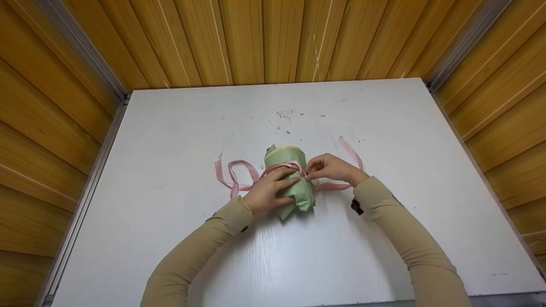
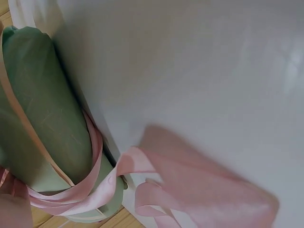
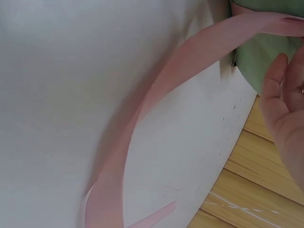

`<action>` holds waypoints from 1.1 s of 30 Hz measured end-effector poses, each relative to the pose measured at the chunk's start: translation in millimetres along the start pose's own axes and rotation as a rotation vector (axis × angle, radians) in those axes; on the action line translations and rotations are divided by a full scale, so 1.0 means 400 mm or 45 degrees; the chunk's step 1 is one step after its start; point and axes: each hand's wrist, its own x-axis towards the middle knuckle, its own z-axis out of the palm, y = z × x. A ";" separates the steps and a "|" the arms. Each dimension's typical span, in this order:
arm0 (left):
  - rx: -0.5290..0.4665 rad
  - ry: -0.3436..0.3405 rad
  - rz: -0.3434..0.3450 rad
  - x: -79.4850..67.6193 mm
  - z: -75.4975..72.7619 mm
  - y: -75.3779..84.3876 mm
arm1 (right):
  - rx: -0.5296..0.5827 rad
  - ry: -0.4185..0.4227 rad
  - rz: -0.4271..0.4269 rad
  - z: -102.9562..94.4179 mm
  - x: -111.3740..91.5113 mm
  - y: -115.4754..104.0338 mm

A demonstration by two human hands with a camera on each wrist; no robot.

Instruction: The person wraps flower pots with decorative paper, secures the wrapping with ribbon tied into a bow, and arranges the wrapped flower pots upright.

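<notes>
A roll-shaped package in green paper (image 1: pixel 294 155) lies on the white table. Pink ribbon (image 1: pixel 347 151) wraps around its middle, with loose tails trailing to both sides. My left hand (image 1: pixel 269 190) rests on top of the package, its fingers laid across the paper below the ribbon band. At the package's right side my right hand (image 1: pixel 330 167) pinches the ribbon between thumb and fingers. The left wrist view shows the crossed ribbon (image 2: pixel 102 197) around the green paper (image 2: pixel 52 118). In the right wrist view, a ribbon tail (image 3: pixel 185 61) runs from the package; the pinching fingertips are partly out of frame.
The white table (image 1: pixel 179 132) has small dark marks beyond the package. Yellow wood-look panels (image 1: pixel 281 42) stand along its back and sides, with metal rails at the corners. Looped ribbon (image 1: pixel 242 162) lies left of the package.
</notes>
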 end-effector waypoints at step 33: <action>-0.377 0.163 -0.634 -0.066 -0.009 -0.101 | -0.382 0.120 -0.131 0.013 -0.005 -0.030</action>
